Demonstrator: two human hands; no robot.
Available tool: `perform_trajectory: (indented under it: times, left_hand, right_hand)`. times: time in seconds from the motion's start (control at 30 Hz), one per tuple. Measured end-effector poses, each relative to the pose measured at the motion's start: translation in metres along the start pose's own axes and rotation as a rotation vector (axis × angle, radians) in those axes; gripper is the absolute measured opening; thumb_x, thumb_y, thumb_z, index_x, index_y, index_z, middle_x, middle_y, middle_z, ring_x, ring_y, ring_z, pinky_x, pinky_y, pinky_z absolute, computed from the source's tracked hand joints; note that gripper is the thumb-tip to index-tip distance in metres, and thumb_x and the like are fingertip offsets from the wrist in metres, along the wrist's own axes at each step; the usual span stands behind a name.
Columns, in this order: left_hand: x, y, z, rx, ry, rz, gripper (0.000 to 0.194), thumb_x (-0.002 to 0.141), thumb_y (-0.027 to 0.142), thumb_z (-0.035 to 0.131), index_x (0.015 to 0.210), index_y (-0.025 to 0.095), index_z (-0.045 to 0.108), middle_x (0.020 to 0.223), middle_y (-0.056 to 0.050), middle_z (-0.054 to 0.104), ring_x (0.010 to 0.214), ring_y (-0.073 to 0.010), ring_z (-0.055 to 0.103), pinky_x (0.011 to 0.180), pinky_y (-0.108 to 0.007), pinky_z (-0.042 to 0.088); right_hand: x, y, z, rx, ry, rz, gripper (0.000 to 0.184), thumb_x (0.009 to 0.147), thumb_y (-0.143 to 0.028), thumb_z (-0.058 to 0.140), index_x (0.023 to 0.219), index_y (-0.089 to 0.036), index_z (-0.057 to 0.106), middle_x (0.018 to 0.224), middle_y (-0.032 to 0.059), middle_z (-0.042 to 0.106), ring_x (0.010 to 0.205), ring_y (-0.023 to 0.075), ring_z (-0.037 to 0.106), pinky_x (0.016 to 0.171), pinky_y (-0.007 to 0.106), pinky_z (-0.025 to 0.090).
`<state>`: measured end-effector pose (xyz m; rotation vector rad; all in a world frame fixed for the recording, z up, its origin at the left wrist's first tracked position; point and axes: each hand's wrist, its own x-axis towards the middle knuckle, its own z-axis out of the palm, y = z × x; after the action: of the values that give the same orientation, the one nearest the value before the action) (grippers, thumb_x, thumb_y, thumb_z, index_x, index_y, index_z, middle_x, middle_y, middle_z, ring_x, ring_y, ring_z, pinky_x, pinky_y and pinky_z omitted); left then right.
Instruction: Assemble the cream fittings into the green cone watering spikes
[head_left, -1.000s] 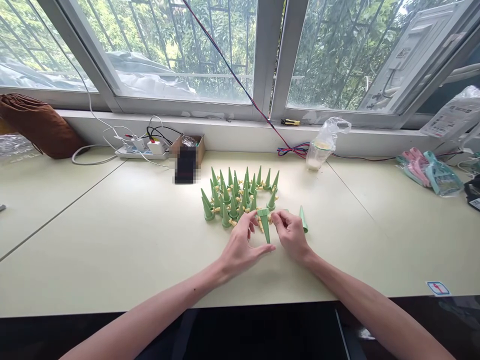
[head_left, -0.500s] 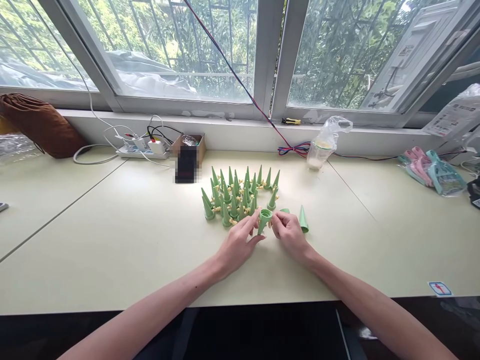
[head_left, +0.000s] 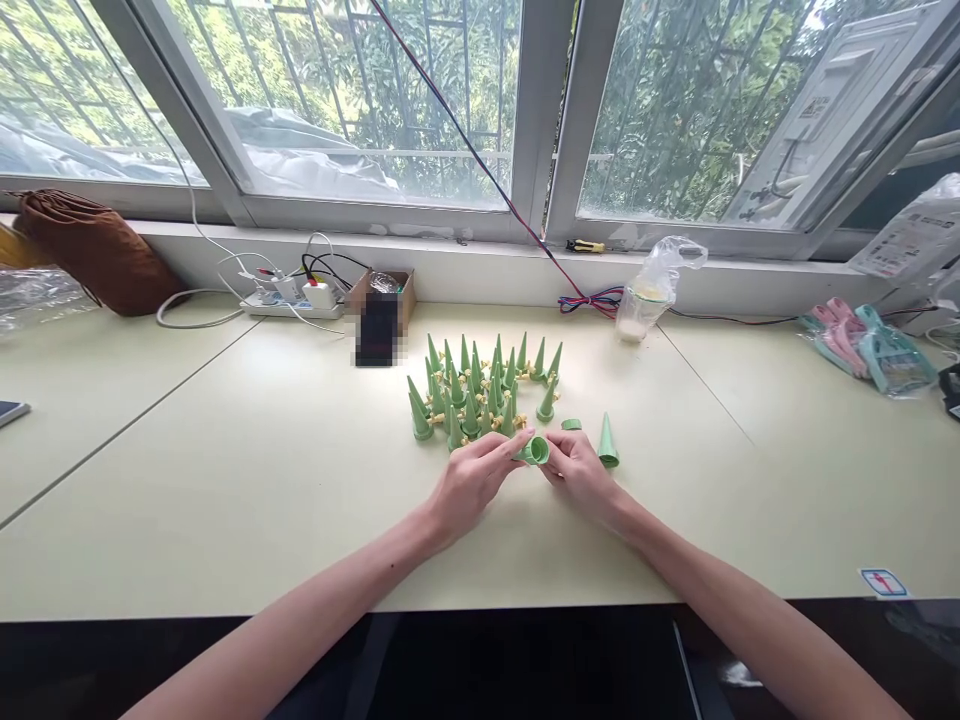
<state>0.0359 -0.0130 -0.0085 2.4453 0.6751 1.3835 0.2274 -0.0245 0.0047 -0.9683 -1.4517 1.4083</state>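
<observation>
Cardboard box (head_left: 409, 302) (power strip (head_left: 264, 306) beside).

The slim-fingered left hand (head_left: 466, 488) and slim-fingered right hand (head_left: 583, 474) are bare. Behind them, the bare left forearm (head_left: 322, 605) and bare right forearm (head_left: 712, 580) widen away from the wrists. A tiny, round, dark spot (head_left: 392, 565) marks the left forearm.

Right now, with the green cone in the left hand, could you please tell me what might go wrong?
The standing cones crowd close beyond the left hand, so a brush could topple some. The green cap lies just past the right hand; a knock might send it sliding. The lone cone beside that hand could tip if bumped.
</observation>
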Motion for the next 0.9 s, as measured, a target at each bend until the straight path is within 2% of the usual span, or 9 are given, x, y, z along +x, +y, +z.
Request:
perform_trajectory:
  times: [0.2,0.37,0.47,0.57,0.63,0.7,0.73,0.8,0.9]
  left_hand:
    - [0.002,0.002,0.0,0.107,0.058,0.071,0.056,0.093,0.009,0.062,0.144,0.028,0.051,0.105,-0.006,0.072,0.086,-0.0131,0.071,0.073,-0.022,0.06]
    - [0.003,0.003,0.0,0.176,0.079,0.103,0.05,0.092,0.01,0.064,0.139,0.024,0.056,0.11,-0.008,0.072,0.089,-0.014,0.073,0.075,-0.021,0.062]
    - [0.004,0.004,0.0,0.161,0.066,0.073,0.049,0.093,0.01,0.061,0.14,0.024,0.055,0.113,-0.009,0.071,0.092,-0.0146,0.072,0.077,-0.023,0.063]
    - [0.005,0.008,0.001,0.067,0.062,-0.027,0.045,0.095,0.009,0.056,0.137,0.023,0.055,0.117,-0.009,0.068,0.085,-0.0119,0.07,0.068,-0.02,0.063]
    - [0.006,0.01,0.002,0.004,0.117,-0.114,0.031,0.094,0.012,0.056,0.124,0.019,0.061,0.11,-0.009,0.067,0.081,-0.0113,0.068,0.062,-0.018,0.061]
    - [0.007,0.012,0.0,-0.033,0.161,-0.207,0.01,0.095,0.018,0.057,0.1,0.016,0.066,0.092,-0.006,0.066,0.074,-0.0111,0.066,0.057,-0.018,0.059]
    - [0.007,0.013,0.0,-0.046,0.159,-0.255,0.014,0.096,0.022,0.056,0.087,0.015,0.065,0.082,-0.004,0.064,0.067,-0.0103,0.063,0.055,-0.018,0.056]
    - [0.008,0.015,-0.003,-0.084,0.103,-0.353,0.036,0.099,0.03,0.05,0.068,0.014,0.059,0.064,-0.002,0.06,0.054,-0.0086,0.056,0.049,-0.018,0.049]
    - [0.009,0.017,-0.005,-0.227,-0.008,-0.522,0.054,0.102,0.043,0.042,0.059,0.014,0.058,0.047,-0.001,0.056,0.043,-0.0086,0.052,0.046,-0.02,0.043]
  right_hand:
    - [0.001,-0.002,-0.002,0.021,-0.048,-0.016,0.05,0.092,-0.058,0.059,0.063,-0.019,0.045,0.049,-0.009,0.025,0.044,0.0064,0.02,0.046,0.027,0.013]
    - [0.002,0.0,-0.003,0.043,-0.07,-0.012,0.049,0.092,-0.057,0.058,0.063,-0.019,0.046,0.049,-0.0091,0.026,0.043,0.0062,0.02,0.046,0.027,0.013]
    - [0.001,0.0,-0.001,0.064,-0.024,-0.014,0.048,0.092,-0.056,0.059,0.064,-0.019,0.046,0.05,-0.0091,0.025,0.044,0.006,0.018,0.045,0.026,0.013]
    - [0.0,0.0,0.0,0.04,0.07,-0.058,0.045,0.094,-0.053,0.058,0.067,-0.019,0.048,0.051,-0.0085,0.028,0.045,0.0066,0.02,0.045,0.026,0.014]
    - [-0.001,0.001,0.0,-0.013,0.136,-0.119,0.043,0.095,-0.052,0.056,0.068,-0.019,0.048,0.052,-0.0076,0.03,0.046,0.0075,0.023,0.045,0.025,0.017]
    - [-0.002,0.002,-0.001,-0.082,0.192,-0.187,0.042,0.097,-0.05,0.055,0.068,-0.02,0.048,0.054,-0.0064,0.033,0.047,0.0085,0.026,0.045,0.025,0.02]
    - [-0.003,0.003,-0.001,-0.114,0.212,-0.215,0.042,0.097,-0.049,0.054,0.068,-0.02,0.048,0.054,-0.006,0.034,0.048,0.0089,0.027,0.045,0.025,0.021]
    - [-0.004,0.004,-0.001,-0.169,0.228,-0.256,0.04,0.098,-0.046,0.053,0.069,-0.02,0.049,0.056,-0.0053,0.035,0.049,0.0095,0.029,0.045,0.025,0.022]
    - [-0.005,0.003,-0.001,-0.251,0.209,-0.307,0.037,0.099,-0.042,0.052,0.069,-0.02,0.051,0.056,-0.0048,0.037,0.049,0.0098,0.03,0.046,0.026,0.023]
